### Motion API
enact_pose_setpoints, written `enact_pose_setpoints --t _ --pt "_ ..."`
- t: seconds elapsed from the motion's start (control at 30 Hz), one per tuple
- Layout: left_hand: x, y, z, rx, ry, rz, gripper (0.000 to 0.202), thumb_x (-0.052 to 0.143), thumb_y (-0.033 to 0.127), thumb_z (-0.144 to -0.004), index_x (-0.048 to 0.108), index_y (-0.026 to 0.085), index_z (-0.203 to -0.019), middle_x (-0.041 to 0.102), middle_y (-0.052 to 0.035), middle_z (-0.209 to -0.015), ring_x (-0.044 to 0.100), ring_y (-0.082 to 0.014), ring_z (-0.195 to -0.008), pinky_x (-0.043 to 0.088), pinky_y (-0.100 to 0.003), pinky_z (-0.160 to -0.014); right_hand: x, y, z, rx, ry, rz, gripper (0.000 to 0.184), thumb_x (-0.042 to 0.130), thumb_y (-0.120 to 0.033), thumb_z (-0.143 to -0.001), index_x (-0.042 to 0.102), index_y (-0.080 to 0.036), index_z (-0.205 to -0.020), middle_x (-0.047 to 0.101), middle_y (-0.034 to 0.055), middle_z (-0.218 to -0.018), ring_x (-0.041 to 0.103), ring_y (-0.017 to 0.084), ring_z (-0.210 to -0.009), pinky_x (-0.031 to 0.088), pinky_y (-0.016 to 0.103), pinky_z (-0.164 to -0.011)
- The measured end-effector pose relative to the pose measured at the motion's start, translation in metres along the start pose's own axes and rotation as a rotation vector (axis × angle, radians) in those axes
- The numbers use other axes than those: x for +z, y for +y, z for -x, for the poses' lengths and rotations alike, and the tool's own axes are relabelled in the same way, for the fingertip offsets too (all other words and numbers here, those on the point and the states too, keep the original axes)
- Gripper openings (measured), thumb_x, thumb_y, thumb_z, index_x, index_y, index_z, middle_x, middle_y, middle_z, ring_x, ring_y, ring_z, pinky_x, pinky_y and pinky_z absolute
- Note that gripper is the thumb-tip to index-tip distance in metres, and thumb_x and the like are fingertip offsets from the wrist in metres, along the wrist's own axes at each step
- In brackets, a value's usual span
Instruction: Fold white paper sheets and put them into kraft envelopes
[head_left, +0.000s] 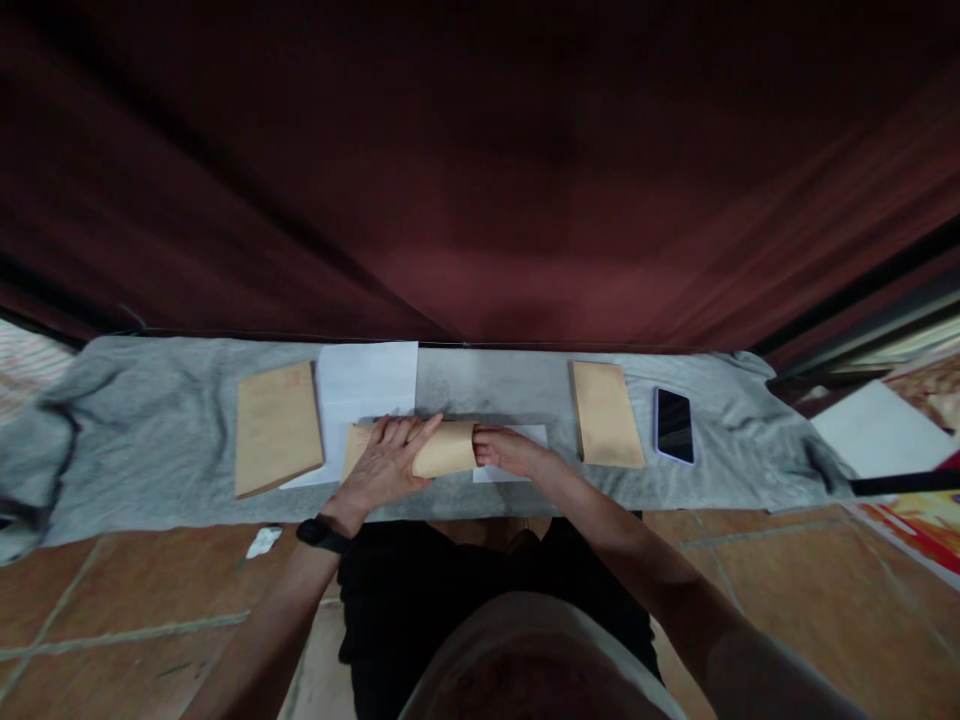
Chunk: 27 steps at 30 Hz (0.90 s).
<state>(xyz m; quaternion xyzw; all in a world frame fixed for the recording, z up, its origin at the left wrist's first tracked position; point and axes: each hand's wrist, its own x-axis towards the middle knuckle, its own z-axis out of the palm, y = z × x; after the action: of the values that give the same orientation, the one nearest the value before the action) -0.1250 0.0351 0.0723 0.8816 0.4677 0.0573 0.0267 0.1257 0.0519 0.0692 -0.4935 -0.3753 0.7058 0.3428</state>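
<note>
A brown paper envelope (pixel 448 449) lies crosswise in front of me, its right end bulging open. My left hand (pixel 386 465) rests flat across the envelope's left part, with its fingers and thumb spread. At the open end is my right hand (pixel 506 450), its fingers curled together and their tips partly hidden inside the mouth. Whatever those fingers hold, if anything, is concealed. Under the right hand lies a small white sheet of paper (pixel 534 434). A larger creased white sheet (pixel 367 380) extends behind and left of the envelope.
A stack of brown envelopes (pixel 277 430) is at the left, and another narrower stack (pixel 607 415) at the right. Beyond it lies a phone (pixel 673 425). Grey cloth (pixel 180 430) covers the narrow surface. A dark red curtain (pixel 480 200) hangs along its far edge.
</note>
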Motion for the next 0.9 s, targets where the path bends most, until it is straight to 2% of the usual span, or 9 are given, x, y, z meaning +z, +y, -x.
enact_pose_setpoints --t 0.07,0.1,0.17,0.27,0.33,0.43,0.57,0.7,0.9 --pt "0.004 -0.008 0.000 -0.041 -0.022 0.023 0.110 0.075 0.049 -0.078 0.016 0.025 -0.167 0.055 -0.0161 -0.144 0.048 -0.0371 -0.140 0.024 -0.058 -0.124 -0.015 0.004 0.002 -0.028 -0.093 -0.015 0.024 0.060 -0.023 -0.096 0.071 -0.012 -0.114 0.078 0.0115 -0.107 0.075 0.022 -0.099 0.057 0.041 -0.092" --pt "0.006 -0.012 0.000 -0.065 -0.032 0.046 0.111 0.075 0.050 -0.077 0.014 0.025 -0.167 0.055 -0.0157 -0.145 0.047 -0.0375 -0.141 0.024 -0.058 -0.124 -0.022 0.007 0.003 -0.073 -0.083 0.037 0.027 0.058 -0.024 -0.096 0.070 -0.014 -0.118 0.077 0.0113 -0.113 0.074 0.021 -0.102 0.056 0.041 -0.095" --pt "0.008 -0.019 0.000 -0.111 -0.051 0.099 0.114 0.076 0.051 -0.076 0.012 0.027 -0.168 0.053 -0.0147 -0.148 0.046 -0.0377 -0.143 0.023 -0.059 -0.125 -0.037 0.013 0.008 -0.185 0.043 0.214 0.030 0.055 -0.027 -0.097 0.071 -0.019 -0.122 0.076 0.0095 -0.123 0.072 0.021 -0.112 0.054 0.042 -0.104" --pt "0.008 -0.025 -0.001 -0.138 -0.079 0.151 0.115 0.076 0.051 -0.075 0.011 0.030 -0.168 0.050 -0.0137 -0.152 0.045 -0.0368 -0.145 0.021 -0.060 -0.126 -0.058 0.024 0.019 -0.316 0.231 0.513 0.036 0.052 -0.027 -0.098 0.070 -0.026 -0.128 0.071 0.0062 -0.136 0.063 0.023 -0.130 0.043 0.046 -0.120" --pt "0.007 -0.025 -0.004 -0.135 -0.089 0.153 0.115 0.076 0.052 -0.075 0.012 0.030 -0.168 0.049 -0.0137 -0.153 0.044 -0.0369 -0.146 0.019 -0.061 -0.127 -0.068 0.034 0.028 -0.421 0.254 0.744 0.043 0.049 -0.026 -0.099 0.065 -0.025 -0.139 0.063 0.0073 -0.147 0.055 0.023 -0.140 0.037 0.047 -0.125" --pt "0.006 -0.025 -0.010 -0.137 -0.110 0.127 0.117 0.078 0.051 -0.074 0.013 0.029 -0.168 0.046 -0.0156 -0.156 0.040 -0.0384 -0.149 0.017 -0.062 -0.127 -0.073 0.052 0.042 -0.528 0.214 1.083 0.049 0.048 -0.028 -0.102 0.057 -0.019 -0.150 0.049 0.0121 -0.161 0.043 0.027 -0.151 0.030 0.050 -0.128" --pt "0.005 -0.025 -0.017 -0.150 -0.187 0.115 0.116 0.078 0.050 -0.072 0.015 0.028 -0.168 0.039 -0.0171 -0.162 0.036 -0.0396 -0.152 0.016 -0.064 -0.126 -0.068 0.069 0.050 -0.536 0.181 1.303 0.052 0.050 -0.037 -0.105 0.052 -0.019 -0.154 0.037 0.0123 -0.168 0.031 0.031 -0.157 0.019 0.055 -0.131" --pt "0.002 -0.023 -0.019 -0.162 -0.238 0.111 0.114 0.079 0.049 -0.071 0.020 0.027 -0.167 0.037 -0.0187 -0.163 0.033 -0.0403 -0.153 0.016 -0.064 -0.126 -0.067 0.072 0.047 -0.525 0.200 1.344 0.053 0.049 -0.040 -0.106 0.048 -0.025 -0.157 0.035 0.0097 -0.170 0.031 0.031 -0.157 0.017 0.057 -0.130" --pt "0.002 -0.019 -0.015 -0.145 -0.195 0.075 0.113 0.079 0.047 -0.075 0.018 0.026 -0.167 0.035 -0.0196 -0.165 0.028 -0.0401 -0.156 0.013 -0.064 -0.126 -0.078 0.058 0.036 -0.488 0.285 1.397 0.062 0.052 -0.040 -0.104 0.042 -0.012 -0.159 0.038 0.0186 -0.166 0.035 0.035 -0.154 0.019 0.058 -0.128"
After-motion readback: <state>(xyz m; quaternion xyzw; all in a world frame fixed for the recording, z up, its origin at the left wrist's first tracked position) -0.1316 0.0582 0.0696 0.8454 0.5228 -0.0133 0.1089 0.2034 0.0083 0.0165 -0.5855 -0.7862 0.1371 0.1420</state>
